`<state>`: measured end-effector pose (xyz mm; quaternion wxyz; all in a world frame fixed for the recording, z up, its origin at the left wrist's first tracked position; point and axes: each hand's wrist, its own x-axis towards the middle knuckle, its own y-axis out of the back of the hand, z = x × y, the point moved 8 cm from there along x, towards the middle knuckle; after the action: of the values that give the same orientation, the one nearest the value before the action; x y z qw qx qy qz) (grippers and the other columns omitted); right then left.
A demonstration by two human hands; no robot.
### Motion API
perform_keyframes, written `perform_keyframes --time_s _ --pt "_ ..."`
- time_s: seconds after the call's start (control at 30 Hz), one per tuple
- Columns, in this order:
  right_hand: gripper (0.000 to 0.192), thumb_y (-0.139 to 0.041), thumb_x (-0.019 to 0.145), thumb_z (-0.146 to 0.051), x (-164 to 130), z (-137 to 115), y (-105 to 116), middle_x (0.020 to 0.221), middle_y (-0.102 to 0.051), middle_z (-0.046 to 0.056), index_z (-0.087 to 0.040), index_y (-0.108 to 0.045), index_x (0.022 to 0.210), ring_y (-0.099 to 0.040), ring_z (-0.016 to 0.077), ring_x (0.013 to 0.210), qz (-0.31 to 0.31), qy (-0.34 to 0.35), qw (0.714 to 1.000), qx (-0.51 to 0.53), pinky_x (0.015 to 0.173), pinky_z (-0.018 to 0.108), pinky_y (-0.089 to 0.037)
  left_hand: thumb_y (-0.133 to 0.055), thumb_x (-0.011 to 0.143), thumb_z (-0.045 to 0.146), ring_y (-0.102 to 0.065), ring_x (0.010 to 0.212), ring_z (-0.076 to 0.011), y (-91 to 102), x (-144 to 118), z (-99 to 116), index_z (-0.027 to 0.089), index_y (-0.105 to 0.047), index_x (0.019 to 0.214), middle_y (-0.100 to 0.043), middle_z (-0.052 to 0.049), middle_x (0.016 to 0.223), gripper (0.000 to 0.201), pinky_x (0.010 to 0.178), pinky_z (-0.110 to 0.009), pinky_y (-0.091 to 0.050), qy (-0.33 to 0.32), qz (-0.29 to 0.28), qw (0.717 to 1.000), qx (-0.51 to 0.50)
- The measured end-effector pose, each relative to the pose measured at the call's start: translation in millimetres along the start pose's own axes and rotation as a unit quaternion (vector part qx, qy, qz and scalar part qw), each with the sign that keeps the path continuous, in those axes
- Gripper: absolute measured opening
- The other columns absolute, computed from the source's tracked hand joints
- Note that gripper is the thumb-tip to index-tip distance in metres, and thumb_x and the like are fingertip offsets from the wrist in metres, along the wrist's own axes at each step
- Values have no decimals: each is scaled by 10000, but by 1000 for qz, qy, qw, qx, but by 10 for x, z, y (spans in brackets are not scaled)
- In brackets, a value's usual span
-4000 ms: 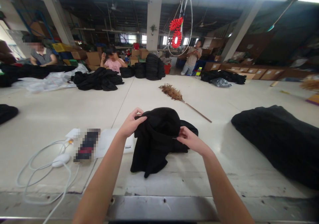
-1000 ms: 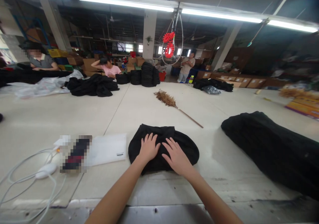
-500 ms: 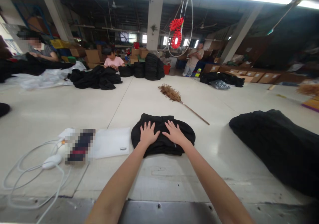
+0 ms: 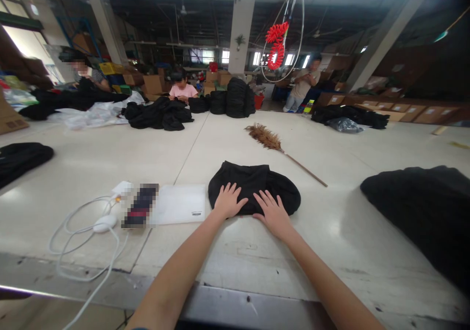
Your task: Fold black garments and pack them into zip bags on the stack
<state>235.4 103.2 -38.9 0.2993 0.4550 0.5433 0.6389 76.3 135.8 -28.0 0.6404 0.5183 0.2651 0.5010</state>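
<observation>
Black fabric formed the cloth, which lay as a low, rounded bundle on the desk, directly before the person. On its near part rested the fingers of the left hand and the right hand, side by side. The grip of both was wide: the fingers were spread, and nothing was held between them. Probably they were laid so because spread fingers could press a soft thing evenly and prevent it from sliding or rising.

Just to the left of the cloth lay a white packet; farther left were a dark thing, too blurred to name, and a cable. Perhaps they were put aside to leave the middle for the cloth. Beyond the cloth lay a duster, its handle toward the near right, apparently reachable but not disturbing. Well to the right of the cloth was a dark heap. Far beyond the cloth stood black stacks, likely piled upward to save room.
</observation>
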Motion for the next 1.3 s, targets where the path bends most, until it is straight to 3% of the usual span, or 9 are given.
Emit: perform_keyframes --time_s 0.1,0.23,0.33,0.5,0.63,0.77,0.97,1.13,1.3 --pt "680 -437 951 -566 21 -25 38 1585 -324 142 -239 -319 1535 -237 351 1477 20 -12 1000 -9 1148 663 -149 -305 1018 456 -359 1434 -231 173 -77 46 148 -542 1371 -451 -104 1521 525 1201 -420 -262 -37 35 998 -43" --pt "620 -414 976 -477 -189 -120 156 1599 -277 165 -187 -342 1519 -216 353 1484 69 -26 997 -8 1152 656 -150 -343 1015 402 -432 1374 -179 520 -576 -100 194 -616 1265 -512 -74 1468 424 1178 -341 -322 -104 91 987 -81" --pt "519 -397 985 -389 -317 -337 250 1592 -303 151 -179 -443 1457 -227 327 1485 90 5 996 11 1171 590 -191 -360 1006 414 -437 1366 -216 653 -1007 -593 194 -599 1287 -513 -101 1460 429 1166 -388 -338 -28 93 995 -28" --pt "423 -415 977 -301 -257 -984 262 1569 -350 153 -166 -551 1355 -270 300 1471 70 128 988 51 1167 505 -263 -333 983 550 -212 1485 -368 508 -1450 -1344 199 -382 1502 -280 -150 1606 629 1154 -627 -209 154 -6 983 103" --pt "421 -475 959 -323 -36 -1375 240 1574 -341 146 -184 -554 1349 -276 323 1463 35 166 983 72 1150 524 -287 -279 976 603 -119 1503 -396 396 -1416 -1360 268 -311 1539 -173 -135 1638 656 1129 -690 -141 159 -55 979 114" --pt "374 -477 976 -311 225 -1765 227 1491 -469 140 -195 -566 1320 -401 289 1392 18 205 974 98 1131 491 -326 -321 955 633 -153 1494 -407 426 -1342 -1292 257 -337 1528 -207 -145 1630 686 1126 -684 -166 158 -36 981 107" --pt "370 -507 981 -238 456 -2322 -60 1314 -625 140 -151 -530 1339 -546 264 1245 25 259 961 96 1029 448 -438 -337 1001 315 -505 1301 -282 669 -1427 -1343 185 -539 1359 -582 -125 1391 430 1078 -484 -392 148 89 983 54" --pt "195 -512 942 -89 421 -2406 -25 1085 -699 132 -132 -642 1080 -643 224 1013 69 298 949 76 962 393 -485 -378 986 289 -610 1120 -247 955 -1477 -1594 163 -646 1163 -703 -113 1154 345 1018 -417 -462 157 215 963 -42" --pt "227 -440 958 -86 -13 -2202 390 1003 -711 101 -142 -640 1049 -654 214 970 140 326 929 104 1009 418 -483 -262 1029 425 -595 1205 -226 892 -1518 -1843 143 -592 1279 -662 -121 1271 501 1065 -395 -444 201 182 953 -134"
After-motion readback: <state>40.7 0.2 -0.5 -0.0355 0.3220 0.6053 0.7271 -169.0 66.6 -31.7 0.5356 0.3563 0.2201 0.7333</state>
